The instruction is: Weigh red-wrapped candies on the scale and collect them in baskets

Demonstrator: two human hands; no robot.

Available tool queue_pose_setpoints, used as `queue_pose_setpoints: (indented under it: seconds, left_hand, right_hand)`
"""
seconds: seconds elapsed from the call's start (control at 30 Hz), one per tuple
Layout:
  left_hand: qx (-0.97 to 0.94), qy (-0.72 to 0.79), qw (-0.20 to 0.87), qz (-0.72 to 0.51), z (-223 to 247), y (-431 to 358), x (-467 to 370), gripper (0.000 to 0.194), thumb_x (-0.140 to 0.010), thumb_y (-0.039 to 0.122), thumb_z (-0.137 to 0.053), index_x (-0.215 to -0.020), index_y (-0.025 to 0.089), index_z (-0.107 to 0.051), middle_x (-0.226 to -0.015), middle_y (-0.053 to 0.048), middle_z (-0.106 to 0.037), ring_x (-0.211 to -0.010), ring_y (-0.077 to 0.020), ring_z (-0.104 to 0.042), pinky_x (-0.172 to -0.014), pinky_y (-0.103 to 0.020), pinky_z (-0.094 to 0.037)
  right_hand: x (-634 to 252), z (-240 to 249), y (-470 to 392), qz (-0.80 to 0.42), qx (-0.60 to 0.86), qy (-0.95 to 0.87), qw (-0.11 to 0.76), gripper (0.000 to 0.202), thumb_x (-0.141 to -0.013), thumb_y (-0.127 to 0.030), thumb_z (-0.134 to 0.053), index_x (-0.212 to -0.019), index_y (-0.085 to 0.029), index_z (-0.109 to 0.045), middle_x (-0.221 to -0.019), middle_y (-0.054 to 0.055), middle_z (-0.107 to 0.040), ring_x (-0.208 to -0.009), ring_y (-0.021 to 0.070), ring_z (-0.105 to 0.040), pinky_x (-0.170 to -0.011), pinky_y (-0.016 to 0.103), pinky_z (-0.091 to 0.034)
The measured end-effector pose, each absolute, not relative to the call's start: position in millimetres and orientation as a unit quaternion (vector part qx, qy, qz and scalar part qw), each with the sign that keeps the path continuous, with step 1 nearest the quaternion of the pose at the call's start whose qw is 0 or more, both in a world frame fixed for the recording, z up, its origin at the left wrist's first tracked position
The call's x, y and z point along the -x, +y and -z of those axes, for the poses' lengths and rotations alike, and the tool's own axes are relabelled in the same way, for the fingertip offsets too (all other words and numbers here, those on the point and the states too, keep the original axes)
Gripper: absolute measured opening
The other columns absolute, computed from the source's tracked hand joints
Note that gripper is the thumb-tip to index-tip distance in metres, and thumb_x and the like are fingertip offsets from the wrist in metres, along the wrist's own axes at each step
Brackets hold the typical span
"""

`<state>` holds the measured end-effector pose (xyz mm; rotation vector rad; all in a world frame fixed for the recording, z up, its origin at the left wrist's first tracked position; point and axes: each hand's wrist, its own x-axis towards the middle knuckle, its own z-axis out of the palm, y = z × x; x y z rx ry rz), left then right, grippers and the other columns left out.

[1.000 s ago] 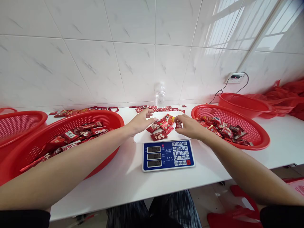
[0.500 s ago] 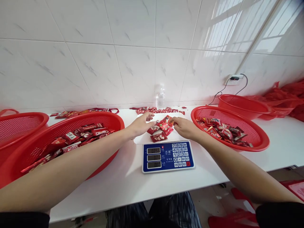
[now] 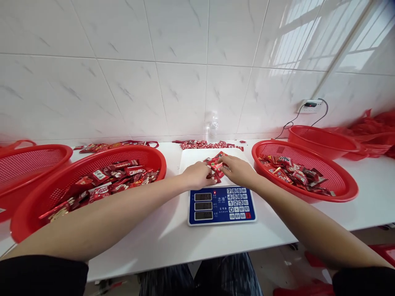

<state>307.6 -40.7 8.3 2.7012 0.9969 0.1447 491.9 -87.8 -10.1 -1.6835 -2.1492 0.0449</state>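
Note:
Small red snack packets (image 3: 217,166) are piled on the white pan of a digital scale (image 3: 222,206) in front of me. My left hand (image 3: 199,175) is at the left of the pile, its fingers curled around the packets' near side. From the right, my right hand (image 3: 238,169) closes its thumb and fingers on packets at the pile's edge. Both hands partly hide the pile. The blue panel of the scale, with three displays and a keypad, faces me.
Large red baskets of packets stand left (image 3: 138,154) and right (image 3: 339,181). Another red basket (image 3: 33,164) is far left, and a red basin (image 3: 324,139) is back right. Behind the scale are flat red packaging (image 3: 202,144) and a clear bottle (image 3: 212,127). A cord (image 3: 286,125) hangs from a wall socket.
My left hand has come down from above the pan onto the pile, its fingers curling in. The right hand has closed in on the packets. The view has shifted slightly.

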Motion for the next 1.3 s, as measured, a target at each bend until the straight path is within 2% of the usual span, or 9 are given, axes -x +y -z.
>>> queue_pose_setpoints:
  seconds: [0.13, 0.23, 0.33, 0.47, 0.7, 0.9, 1.1, 1.2, 1.3]
  left_hand:
    - [-0.921, 0.339, 0.154, -0.114, 0, -37, -311, 0.017, -0.069, 0.034, -0.065, -0.069, 0.02, -0.054, -0.079, -0.007, -0.06, -0.076, -0.0237, -0.056, -0.062, -0.032, -0.038]
    - [-0.899, 0.348, 0.218, -0.153, 0, -32, -303, 0.013, -0.07, 0.025, -0.063, -0.073, 0.021, -0.051, -0.077, -0.004, -0.063, -0.072, -0.0209, -0.058, -0.062, -0.03, -0.04]
    - [-0.852, 0.396, 0.29, -0.184, -12, -26, -283, 0.014, -0.073, 0.024, -0.062, -0.081, 0.021, -0.051, -0.07, 0.0, -0.063, -0.064, -0.0181, -0.06, -0.059, -0.029, -0.042]
    - [-0.759, 0.462, 0.368, -0.275, -42, -17, -238, 0.026, -0.075, 0.02, -0.064, -0.099, 0.02, -0.053, -0.07, 0.0, -0.063, -0.062, -0.0156, -0.061, -0.058, -0.028, -0.046]
    - [-0.612, 0.501, 0.485, -0.371, -68, -16, -150, 0.024, -0.073, 0.019, -0.07, -0.094, 0.018, -0.059, -0.082, -0.004, -0.067, -0.067, -0.0147, -0.064, -0.063, -0.03, -0.052]
    - [-0.613, 0.511, 0.499, -0.337, -62, -18, -162, 0.03, -0.069, 0.022, -0.074, -0.096, 0.018, -0.06, -0.09, -0.007, -0.071, -0.079, -0.019, -0.067, -0.069, -0.033, -0.053]
    - [-0.725, 0.421, 0.498, -0.221, -35, -17, -238, 0.031, -0.07, 0.022, -0.07, -0.097, 0.018, -0.058, -0.082, -0.005, -0.07, -0.071, -0.0187, -0.067, -0.067, -0.032, -0.051]
    - [-0.799, 0.408, 0.404, -0.177, -17, -10, -274, 0.025, -0.075, 0.025, -0.064, -0.099, 0.019, -0.059, -0.086, -0.005, -0.07, -0.079, -0.0191, -0.066, -0.07, -0.029, -0.049]
    - [-0.825, 0.448, 0.284, -0.194, -4, 6, -301, 0.021, -0.074, 0.028, -0.063, -0.093, 0.02, -0.063, -0.094, -0.006, -0.069, -0.091, -0.0226, -0.062, -0.077, -0.03, -0.045]
  right_hand:
    - [-501, 7, -94, -0.013, 0.62, -0.761, 0.191, 0.024, -0.09, -0.026, -0.043, -0.111, -0.024, -0.055, -0.114, 0.005, -0.062, -0.106, 0.0228, -0.055, -0.079, 0.033, -0.043]
    - [-507, 8, -98, -0.014, 0.639, -0.748, 0.178, 0.026, -0.089, -0.025, -0.042, -0.113, -0.025, -0.054, -0.116, 0.006, -0.061, -0.107, 0.0234, -0.055, -0.078, 0.034, -0.044]
    - [-512, 13, -99, -0.01, 0.644, -0.746, 0.166, 0.029, -0.089, -0.025, -0.041, -0.115, -0.025, -0.053, -0.12, 0.007, -0.06, -0.108, 0.0247, -0.056, -0.078, 0.035, -0.044]
    - [-516, 22, -99, -0.01, 0.643, -0.749, 0.16, 0.032, -0.089, -0.032, -0.041, -0.119, -0.025, -0.051, -0.119, 0.008, -0.06, -0.109, 0.0268, -0.056, -0.078, 0.037, -0.046]
    - [-520, 35, -95, 0.006, 0.635, -0.752, 0.174, 0.04, -0.089, -0.048, -0.039, -0.119, -0.026, -0.055, -0.119, 0.01, -0.06, -0.107, 0.0293, -0.057, -0.076, 0.04, -0.048]
    - [-515, 26, -96, 0.003, 0.643, -0.749, 0.163, 0.038, -0.09, -0.044, -0.04, -0.12, -0.025, -0.054, -0.117, 0.009, -0.062, -0.106, 0.0281, -0.058, -0.079, 0.041, -0.048]
    - [-493, 17, -92, 0.001, 0.628, -0.769, 0.117, 0.044, -0.09, -0.048, -0.044, -0.131, -0.032, -0.048, -0.115, 0.009, -0.061, -0.11, 0.0283, -0.054, -0.077, 0.037, -0.048]
    - [-490, 17, -90, 0.005, 0.614, -0.785, 0.08, 0.042, -0.09, -0.047, -0.046, -0.129, -0.034, -0.051, -0.11, 0.009, -0.062, -0.107, 0.0283, -0.055, -0.076, 0.037, -0.047]
    - [-497, 17, -92, -0.009, 0.603, -0.793, 0.088, 0.035, -0.091, -0.042, -0.046, -0.122, -0.031, -0.057, -0.108, 0.008, -0.063, -0.104, 0.0265, -0.056, -0.078, 0.037, -0.046]
